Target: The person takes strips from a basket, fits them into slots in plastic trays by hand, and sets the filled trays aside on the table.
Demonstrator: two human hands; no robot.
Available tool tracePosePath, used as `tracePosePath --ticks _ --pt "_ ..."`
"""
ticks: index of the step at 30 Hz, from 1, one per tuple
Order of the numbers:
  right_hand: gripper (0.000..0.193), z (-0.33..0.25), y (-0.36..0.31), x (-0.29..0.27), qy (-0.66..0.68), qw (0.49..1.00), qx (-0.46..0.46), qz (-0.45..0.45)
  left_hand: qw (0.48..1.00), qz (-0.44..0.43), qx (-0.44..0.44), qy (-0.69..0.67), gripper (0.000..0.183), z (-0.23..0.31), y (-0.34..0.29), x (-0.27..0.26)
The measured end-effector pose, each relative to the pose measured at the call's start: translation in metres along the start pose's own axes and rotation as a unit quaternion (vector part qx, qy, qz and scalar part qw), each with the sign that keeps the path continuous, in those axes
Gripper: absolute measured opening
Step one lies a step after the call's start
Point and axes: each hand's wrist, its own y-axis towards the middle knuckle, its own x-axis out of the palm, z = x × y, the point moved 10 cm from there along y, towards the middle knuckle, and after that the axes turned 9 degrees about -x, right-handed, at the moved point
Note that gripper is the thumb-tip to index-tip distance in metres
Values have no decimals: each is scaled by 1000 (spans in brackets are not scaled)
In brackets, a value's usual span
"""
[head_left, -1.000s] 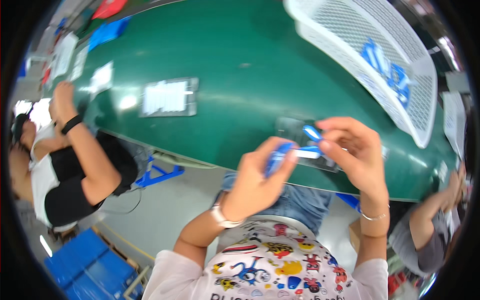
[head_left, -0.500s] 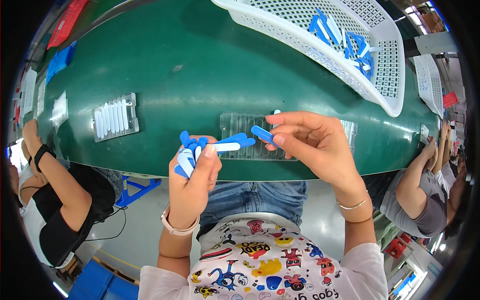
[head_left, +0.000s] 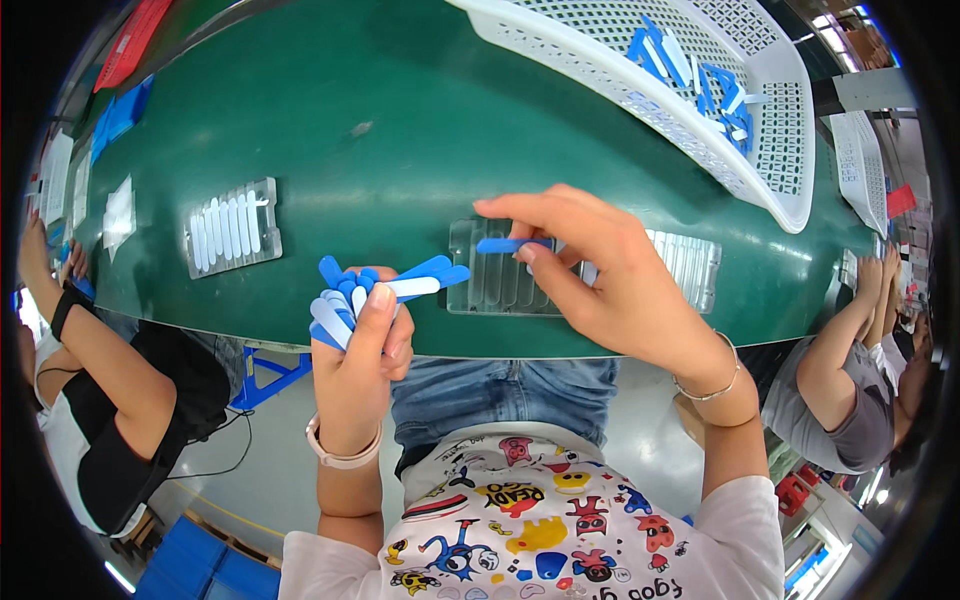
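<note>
left hand (head_left: 352, 375): clutching strips (head_left: 332, 318) at near edge of bench (head_left: 350, 180) | right hand (head_left: 612, 275): pinching blue strip (head_left: 500, 245) over tray (head_left: 477, 282) | tray: near that edge

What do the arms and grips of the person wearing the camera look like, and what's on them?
The left grip and right grip are gloveless. A pale pink wristband circles the left wrist, a thin metallic bracelet the right. Short white sleeves leave the forearms bare; they belong to a T-shirt printed with colourful cartoon figures.
</note>
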Motion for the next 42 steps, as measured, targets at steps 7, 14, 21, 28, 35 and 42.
tracePosePath --ticks 7,14,21,28,35,42 --pt "32 -37 -9 21 -417 895 -159 -15 1000 -17 3 -9 13 -2 -3 -2" --pt "27 -42 -19 52 -433 879 -202 -15 999 -31 11 -13 14 1 -4 -2" --pt "34 -43 -42 55 -481 863 -150 -29 999 -24 10 -19 15 -3 -6 -11" --pt "37 -29 -32 -3 -417 903 -99 29 999 -27 11 -27 13 -2 -7 -9" --pt "33 13 -20 -27 -313 949 19 -23 1000 -26 11 -12 15 -6 -7 -5" --pt "18 -22 -27 -35 -223 970 -97 28 1000 -21 7 -20 15 -7 -8 -5"
